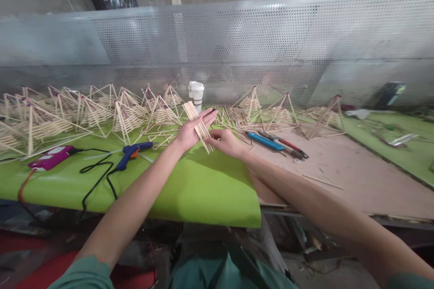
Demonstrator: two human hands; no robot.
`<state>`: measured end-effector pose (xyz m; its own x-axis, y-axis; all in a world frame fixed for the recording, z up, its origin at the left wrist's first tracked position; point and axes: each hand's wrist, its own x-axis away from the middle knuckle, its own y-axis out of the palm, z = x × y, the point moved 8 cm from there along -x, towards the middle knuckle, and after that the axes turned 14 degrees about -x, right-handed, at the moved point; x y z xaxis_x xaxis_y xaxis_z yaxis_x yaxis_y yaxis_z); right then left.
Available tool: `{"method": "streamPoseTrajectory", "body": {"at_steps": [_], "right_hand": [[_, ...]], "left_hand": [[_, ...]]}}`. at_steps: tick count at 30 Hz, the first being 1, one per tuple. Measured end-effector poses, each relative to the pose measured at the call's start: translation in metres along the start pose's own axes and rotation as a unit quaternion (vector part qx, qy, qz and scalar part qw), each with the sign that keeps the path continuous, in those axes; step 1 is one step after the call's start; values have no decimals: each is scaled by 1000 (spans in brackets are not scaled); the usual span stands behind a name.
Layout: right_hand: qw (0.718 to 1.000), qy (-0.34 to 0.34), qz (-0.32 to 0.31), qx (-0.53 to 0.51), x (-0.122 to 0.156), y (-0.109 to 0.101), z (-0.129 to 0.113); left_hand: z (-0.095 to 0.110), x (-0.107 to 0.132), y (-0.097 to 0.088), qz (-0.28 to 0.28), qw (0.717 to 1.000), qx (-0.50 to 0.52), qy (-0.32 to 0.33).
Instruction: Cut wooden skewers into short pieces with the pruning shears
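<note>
Stick frames (93,113): crowded from 9 to 11 o'clock of the bundle, leaving little elbow room.
Purple box (50,158): just short of 9 o'clock.
Glue gun (134,150): near 8 o'clock; its nose could catch the left forearm.
Left hand (189,136): holds the bundle across its palm, thumb over it.
White cup (196,95): at 12 o'clock, close enough to knock.
Stick bundle (202,131): above the green sheet (210,189), slanting 11 to 5 o'clock; light thumb pressure should stop fanning.
Right hand (225,141): curled at the bundle's 5 o'clock end; whether pinching, cannot tell.
Loose sticks (233,117): between 2 and 3 o'clock.
Blue tool (264,141): past 3 o'clock.
</note>
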<state>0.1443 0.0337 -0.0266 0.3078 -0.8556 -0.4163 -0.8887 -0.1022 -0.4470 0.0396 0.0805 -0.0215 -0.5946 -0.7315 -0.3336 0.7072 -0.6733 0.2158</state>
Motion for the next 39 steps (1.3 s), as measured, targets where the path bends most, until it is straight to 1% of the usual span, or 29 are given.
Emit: {"method": "streamPoseTrajectory", "body": {"at_steps": [2, 5, 10, 14, 19, 21, 24, 28, 30, 32, 34, 35, 36, 37, 39], "right_hand": [[1000, 9, -6, -23, 1, 4, 1], [998, 24, -12, -53, 2, 4, 6], [995, 50, -6, -88, 2, 1, 17], [994, 61, -3, -94, 1, -1, 19], [993, 69, 1, -101, 2, -2, 19], [992, 67, 10, -102, 2, -3, 21], [991, 68, 42, -104, 2, -8, 26], [986, 70, 102, -108, 1, -19, 35], [984, 67, 122, -109, 0, -23, 38], [982, 63, 135, -114, -1, -26, 38], [980, 57, 150, -119, -1, -29, 37], [978, 54, 160, -120, -1, -32, 36], [976, 51, 173, -120, 0, -34, 36], [974, 48, 189, -118, 1, -38, 36], [967, 42, 221, -115, 3, -44, 36]], "left_hand": [[1, 0, 2, -12, 1000, 3, 9], [-2, 0, 4, -19, 1000, 0, 1], [-5, -1, 3, 2, 999, 4, -32], [-8, 0, 0, 27, 998, 13, -57], [-9, 1, -1, 30, 997, 22, -64], [-8, 1, -2, 35, 997, 3, -63], [-6, -1, -10, 73, 993, -79, -57], [-3, 0, -30, 162, 971, -174, -34], [6, 5, -42, 221, 949, -225, -3], [19, 11, -51, 273, 922, -274, 32], [32, 16, -57, 308, 896, -312, 60], [36, 17, -59, 318, 878, -352, 68], [39, 16, -58, 312, 850, -419, 66], [39, 13, -54, 291, 813, -502, 56], [26, 5, -45, 210, 721, -660, 25]]}}
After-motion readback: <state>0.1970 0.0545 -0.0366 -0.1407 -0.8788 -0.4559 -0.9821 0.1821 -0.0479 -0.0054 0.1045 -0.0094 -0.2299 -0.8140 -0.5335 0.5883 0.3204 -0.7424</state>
